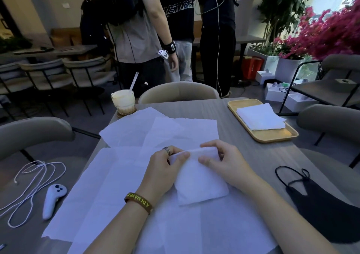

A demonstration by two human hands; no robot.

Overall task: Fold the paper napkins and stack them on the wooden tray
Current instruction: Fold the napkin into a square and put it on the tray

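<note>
A white paper napkin [200, 183], partly folded, lies in front of me on top of several unfolded napkins [120, 179] spread over the grey table. My left hand [165, 168] pinches its upper left edge between thumb and fingers. Its upper right edge is held the same way by my right hand [220, 160], and the top of the napkin is bent over between the two hands. At the far right of the table stands the wooden tray [272, 137] with a stack of folded napkins [261, 117] on it.
A glass with a pale drink and a straw [123, 100] stands at the table's far left corner. A black face mask [323, 203] lies at my right. A white controller [52, 199] and a white cable [33, 187] lie at the left. Chairs surround the table; three people stand beyond it.
</note>
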